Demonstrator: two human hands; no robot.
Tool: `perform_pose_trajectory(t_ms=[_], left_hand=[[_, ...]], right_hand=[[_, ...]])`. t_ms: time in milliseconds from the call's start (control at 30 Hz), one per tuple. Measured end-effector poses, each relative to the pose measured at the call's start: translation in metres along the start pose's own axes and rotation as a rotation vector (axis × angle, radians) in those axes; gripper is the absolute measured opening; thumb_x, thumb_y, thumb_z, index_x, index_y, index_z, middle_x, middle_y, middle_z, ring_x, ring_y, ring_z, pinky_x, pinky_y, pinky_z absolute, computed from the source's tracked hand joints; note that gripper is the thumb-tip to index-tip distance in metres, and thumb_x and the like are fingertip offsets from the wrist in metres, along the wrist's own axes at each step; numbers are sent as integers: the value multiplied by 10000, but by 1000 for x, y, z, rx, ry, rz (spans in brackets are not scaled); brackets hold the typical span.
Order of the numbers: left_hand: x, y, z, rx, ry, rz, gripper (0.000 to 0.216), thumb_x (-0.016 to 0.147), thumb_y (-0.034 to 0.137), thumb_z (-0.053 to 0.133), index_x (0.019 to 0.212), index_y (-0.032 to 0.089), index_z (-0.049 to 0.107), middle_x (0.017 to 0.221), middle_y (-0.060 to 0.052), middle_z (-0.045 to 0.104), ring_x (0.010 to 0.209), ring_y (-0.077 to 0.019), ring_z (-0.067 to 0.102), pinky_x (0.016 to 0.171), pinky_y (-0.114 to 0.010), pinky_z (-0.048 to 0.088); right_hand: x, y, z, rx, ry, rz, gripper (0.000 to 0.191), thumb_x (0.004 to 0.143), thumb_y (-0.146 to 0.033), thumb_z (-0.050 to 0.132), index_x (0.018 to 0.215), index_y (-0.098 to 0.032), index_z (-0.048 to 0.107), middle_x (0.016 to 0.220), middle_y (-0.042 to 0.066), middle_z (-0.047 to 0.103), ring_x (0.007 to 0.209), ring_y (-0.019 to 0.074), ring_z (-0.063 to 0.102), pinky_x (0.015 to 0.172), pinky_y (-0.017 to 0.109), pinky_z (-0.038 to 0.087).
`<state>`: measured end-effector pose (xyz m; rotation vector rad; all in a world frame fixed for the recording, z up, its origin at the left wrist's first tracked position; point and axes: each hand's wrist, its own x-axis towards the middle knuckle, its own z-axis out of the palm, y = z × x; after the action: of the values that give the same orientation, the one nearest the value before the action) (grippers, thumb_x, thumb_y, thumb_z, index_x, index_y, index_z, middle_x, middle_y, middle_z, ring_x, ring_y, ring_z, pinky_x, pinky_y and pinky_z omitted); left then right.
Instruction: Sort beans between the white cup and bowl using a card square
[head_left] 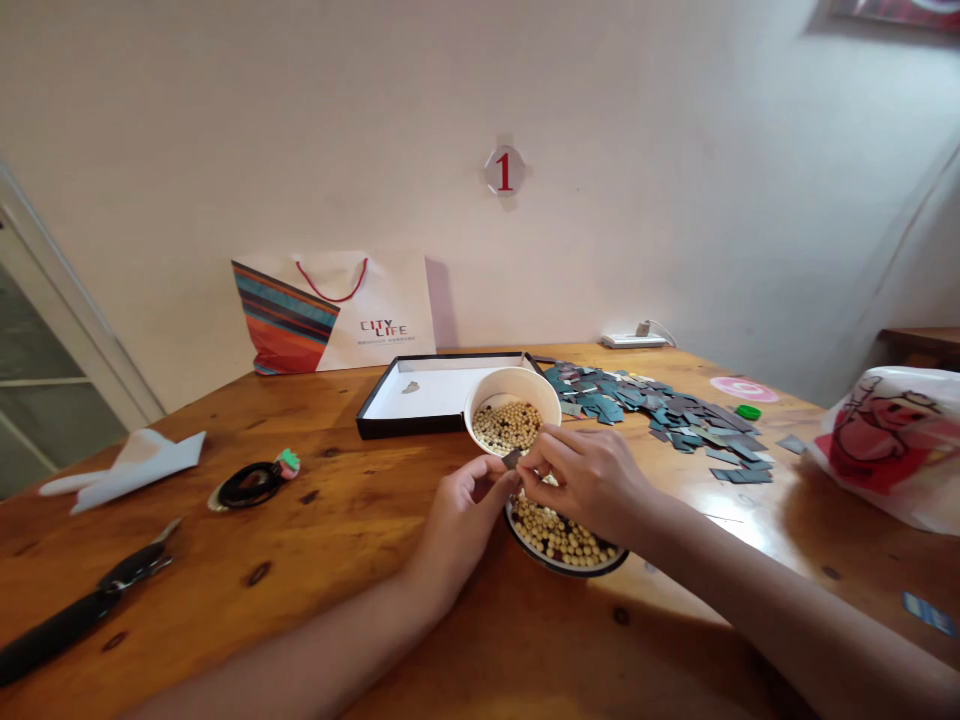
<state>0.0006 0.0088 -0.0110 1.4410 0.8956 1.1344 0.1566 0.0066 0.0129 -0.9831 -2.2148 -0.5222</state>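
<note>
My left hand (471, 497) is closed, thumb and finger pinching a small dark flat piece (512, 458). From the other side, the fingertips of my right hand (581, 470) are closed at the edge of the same piece. Just behind my fingers stands a white tub (555, 392) part full of small pale round bead-like pieces (510, 425), with dark ones among them. Below my right hand is a dark-rimmed bowl (559, 572) of similar round pieces, partly covered by that hand.
A pile of dark flat pieces (637, 400) spreads right of the tub. Behind it lies a black-edged shallow box (409, 432). A knife-like tool (90, 605), black coil (251, 484) and white paper (142, 470) lie left; a plastic bag (892, 440) stands right.
</note>
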Motion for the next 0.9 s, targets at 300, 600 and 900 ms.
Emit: perform_pose_trajectory(t_ms=[300, 600, 900], left_hand=[[0, 1, -1, -24, 1, -1, 222, 710, 372, 565, 676, 154, 542, 665, 1, 541, 657, -130, 467, 621, -213, 362], [1, 1, -2, -46, 20, -8, 230, 701, 378, 572, 693, 148, 558, 700, -19, 579, 678, -145, 495, 633, -226, 378], [0, -1, -1, -42, 31, 14, 198, 725, 353, 555, 712, 156, 540, 720, -8, 579, 702, -138, 489, 668, -232, 366]], right_hand=[[0, 0, -1, 33, -6, 38, 96, 765, -220, 457, 693, -180, 507, 618, -23, 529, 540, 91, 457, 510, 215, 257], [-1, 1, 0, 28, -5, 50, 91, 755, -230, 465, 689, -181, 505, 599, -31, 511, 524, 82, 441, 501, 211, 250], [1, -2, -1, 37, -63, 60, 75, 726, -216, 470, 676, -181, 513, 589, -25, 521, 499, 85, 438, 495, 207, 225]])
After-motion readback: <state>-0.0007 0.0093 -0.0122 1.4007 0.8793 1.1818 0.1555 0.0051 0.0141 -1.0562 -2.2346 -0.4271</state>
